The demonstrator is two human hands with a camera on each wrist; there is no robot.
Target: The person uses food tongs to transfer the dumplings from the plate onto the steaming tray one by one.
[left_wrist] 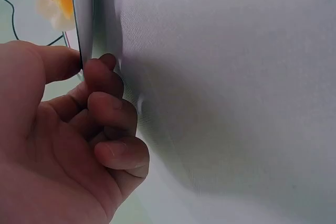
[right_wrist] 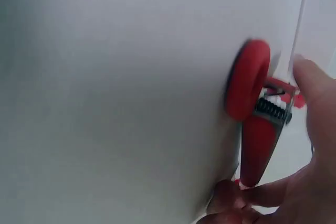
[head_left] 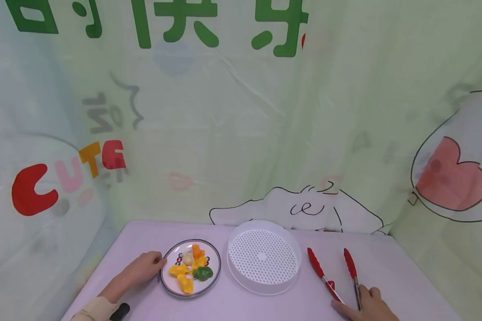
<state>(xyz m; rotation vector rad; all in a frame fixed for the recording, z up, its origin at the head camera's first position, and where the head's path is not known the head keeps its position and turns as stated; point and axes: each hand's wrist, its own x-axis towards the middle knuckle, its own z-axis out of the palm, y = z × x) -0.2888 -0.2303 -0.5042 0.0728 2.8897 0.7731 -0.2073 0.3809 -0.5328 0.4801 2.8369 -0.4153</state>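
At the table's left, my left hand (head_left: 144,267) pinches the near-left rim of a round plate (head_left: 206,286) with a dark blue edge. Several toy-like dumplings, in yellow, orange, white and green (head_left: 203,273), lie on it. The left wrist view shows thumb and curled index finger on the plate's edge (left_wrist: 85,14). On the right, my right hand (head_left: 370,307) holds tongs (head_left: 334,292) with red tips spread apart. In the right wrist view their red ring (right_wrist: 249,80) and spring show between thumb and fingers. Nothing is between the tips.
A white round perforated tray (head_left: 262,243) with a raised rim stands between plate and tongs, near the table's back edge. The table (head_left: 144,232) has a pale lilac cover. Printed cloth curtains (head_left: 245,133) enclose it at the back and sides.
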